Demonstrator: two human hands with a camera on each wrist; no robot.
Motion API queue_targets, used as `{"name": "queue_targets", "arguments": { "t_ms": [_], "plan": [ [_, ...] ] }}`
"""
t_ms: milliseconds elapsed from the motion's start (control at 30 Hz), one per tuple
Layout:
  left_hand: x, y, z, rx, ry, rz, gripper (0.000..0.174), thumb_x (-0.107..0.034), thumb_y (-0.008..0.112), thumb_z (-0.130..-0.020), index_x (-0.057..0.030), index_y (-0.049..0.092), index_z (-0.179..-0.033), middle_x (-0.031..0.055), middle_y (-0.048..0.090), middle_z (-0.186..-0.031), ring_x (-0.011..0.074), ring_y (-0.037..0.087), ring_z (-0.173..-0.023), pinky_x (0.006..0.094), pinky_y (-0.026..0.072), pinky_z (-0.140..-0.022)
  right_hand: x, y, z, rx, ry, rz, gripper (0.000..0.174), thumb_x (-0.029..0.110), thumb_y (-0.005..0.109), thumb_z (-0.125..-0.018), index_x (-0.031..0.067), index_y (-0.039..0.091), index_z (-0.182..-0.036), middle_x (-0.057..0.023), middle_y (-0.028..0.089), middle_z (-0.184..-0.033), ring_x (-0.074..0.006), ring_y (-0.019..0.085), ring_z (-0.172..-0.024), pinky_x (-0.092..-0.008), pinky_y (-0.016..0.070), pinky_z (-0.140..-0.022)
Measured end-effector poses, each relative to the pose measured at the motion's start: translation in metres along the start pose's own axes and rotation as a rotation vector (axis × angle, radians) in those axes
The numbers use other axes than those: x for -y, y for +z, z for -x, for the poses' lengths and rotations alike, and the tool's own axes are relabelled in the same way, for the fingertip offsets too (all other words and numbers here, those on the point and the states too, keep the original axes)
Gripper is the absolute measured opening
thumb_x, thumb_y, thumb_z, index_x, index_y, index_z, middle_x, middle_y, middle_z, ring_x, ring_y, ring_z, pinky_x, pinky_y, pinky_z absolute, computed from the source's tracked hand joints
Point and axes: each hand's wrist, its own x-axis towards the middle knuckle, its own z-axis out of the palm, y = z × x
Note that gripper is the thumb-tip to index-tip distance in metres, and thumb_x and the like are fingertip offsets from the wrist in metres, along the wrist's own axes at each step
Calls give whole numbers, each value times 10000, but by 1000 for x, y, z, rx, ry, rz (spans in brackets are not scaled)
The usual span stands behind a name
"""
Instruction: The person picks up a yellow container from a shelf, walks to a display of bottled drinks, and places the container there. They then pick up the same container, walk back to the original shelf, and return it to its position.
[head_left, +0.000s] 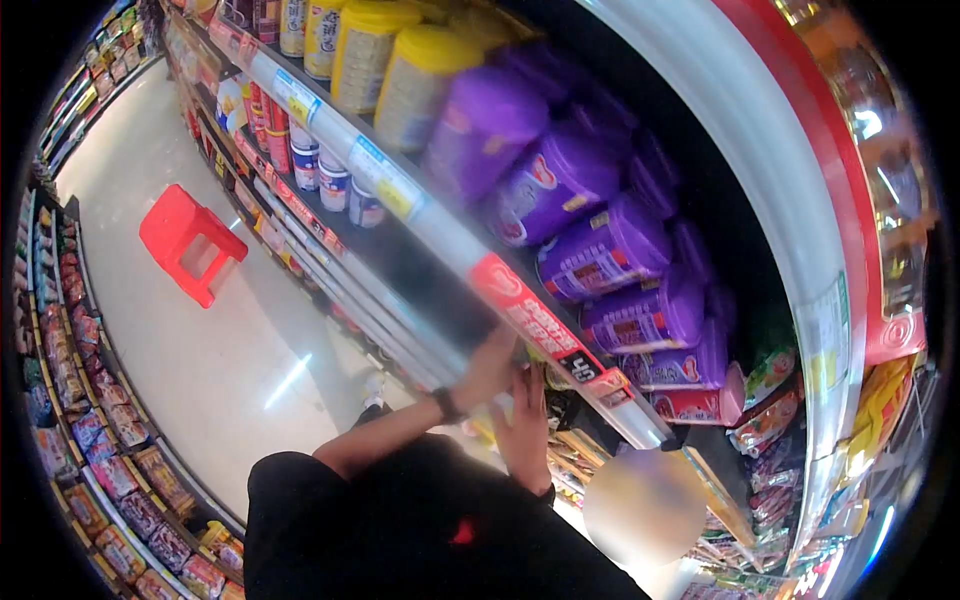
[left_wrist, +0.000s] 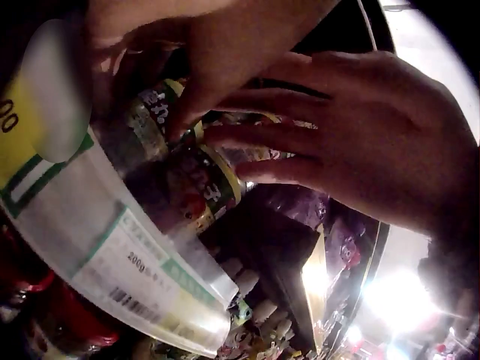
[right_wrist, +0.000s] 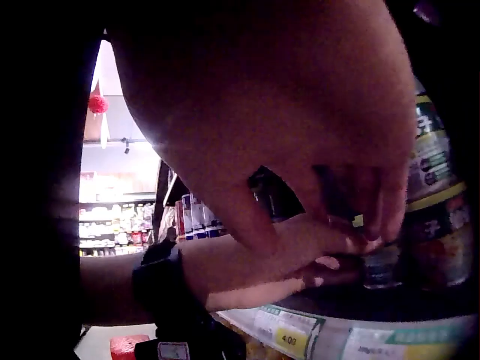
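Note:
In the head view, my left hand [head_left: 487, 372], with a dark band at its wrist, and my right hand [head_left: 525, 430] reach side by side under the red-labelled shelf edge. The left wrist view has my left hand [left_wrist: 225, 60] with thumb and fingers around a small jar [left_wrist: 146, 127]; part of the grip is hidden. My right hand [left_wrist: 367, 135] spreads its fairly straight fingers over another dark-labelled jar [left_wrist: 202, 184]. In the right wrist view, my left hand [right_wrist: 292, 251] meets a small jar [right_wrist: 382, 268], beneath the fingers of my right hand [right_wrist: 277, 112]. Stacked jars [right_wrist: 442, 232] stand alongside.
Purple tubs [head_left: 605, 250] and yellow-lidded cans [head_left: 415, 80] fill the shelf above my hands. A price-tag rail [left_wrist: 142, 262] runs along the jars' shelf front. A red stool [head_left: 190, 240] stands in the aisle, with another stocked shelf [head_left: 110, 440] across from it.

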Motion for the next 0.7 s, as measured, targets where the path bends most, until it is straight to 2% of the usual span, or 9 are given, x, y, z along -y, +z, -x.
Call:
{"name": "queue_targets", "arguments": {
  "t_ms": [200,233,333,433,467,567,600,633,700],
  "plan": [
    [14,18,1,-30,2,-235,416,-115,687,-910,-45,605,-1312,248,648,-1200,471,597,-1124,531,492,-962,-15,-14,72,83,-95,-9,568,222,693,-939,44,517,-1449,-285,451,-1519,-505,510,-1326,-516,494,-1059],
    [24,24,3,-55,59,-272,471,-133,687,-924,-9,549,-1357,269,629,-1226,483,570,-1171,547,479,-981,-6,-24,85,123,61,-109,510,182,683,-910,71,592,-1400,-237,485,-1529,-436,483,-1379,-535,437,-1120],
    [-26,22,16,-198,155,-431,513,-65,691,-904,18,507,-1375,279,570,-1298,488,548,-1191,531,472,-994,-17,-39,144,157,82,-148,452,189,676,-910,91,630,-1350,-192,513,-1515,-413,535,-1323,-511,479,-1076],
    [-89,27,63,-227,34,-352,502,-4,696,-888,21,520,-1358,225,565,-1270,379,568,-1145,442,475,-957,-42,-50,224,49,21,-43,525,190,697,-912,135,587,-1422,-187,554,-1451,-410,593,-1252,-465,510,-1040],
    [-114,31,88,-230,140,-360,451,21,672,-907,3,542,-1339,189,580,-1262,356,577,-1104,416,477,-925,-51,-53,252,38,92,-58,513,188,695,-914,138,593,-1414,-178,562,-1445,-401,594,-1254,-463,512,-1037],
    [-155,72,172,-18,-35,-285,286,9,636,-930,-29,596,-1211,134,615,-1212,270,643,-1024,374,522,-880,-76,-52,352,-16,250,-101,445,183,683,-924,130,620,-1361,-147,608,-1394,-369,622,-1215,-451,526,-1007],
    [-150,92,201,75,51,-218,228,-35,637,-950,-40,617,-1177,118,662,-1129,229,680,-921,343,554,-801,-85,-58,378,-39,286,-153,427,181,682,-924,123,628,-1344,-145,626,-1365,-366,632,-1195,-449,531,-994],
    [-154,115,229,232,-90,-190,175,-59,632,-972,-44,640,-1146,99,708,-1030,205,701,-862,333,569,-760,-90,-64,409,-61,329,-208,410,180,680,-925,116,635,-1328,-142,643,-1335,-364,642,-1175,-447,536,-982],
    [-162,166,273,601,-36,-193,158,-188,604,-1028,-52,651,-1093,118,733,-962,245,714,-833,375,565,-727,-94,-76,468,-168,418,-264,351,168,679,-921,85,660,-1262,-146,699,-1190,-362,678,-1067,-440,558,-916]
  ]
}}
